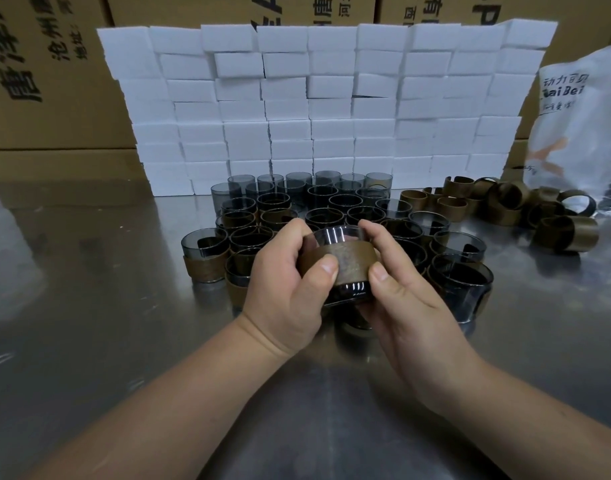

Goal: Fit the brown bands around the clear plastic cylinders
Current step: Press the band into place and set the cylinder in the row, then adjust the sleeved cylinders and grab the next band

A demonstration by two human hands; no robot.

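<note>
Holding one clear cylinder (342, 263) above the steel table (89, 306), the left hand (286, 292) and right hand (401, 303) curl round it, thumbs pressing the brown band (349, 263) at its middle. Best to slide it evenly, keeping it level all round.

Single view, head-worn, wide-angle: looks forward and down from above and behind the left grip (286, 282) and right grip (401, 303), both near and centred in frame. Beyond the grips the surface (89, 306) runs to a wall of white blocks (314, 109), with cardboard cartons (47, 81) behind; straight edges bow toward the frame borders.
</note>
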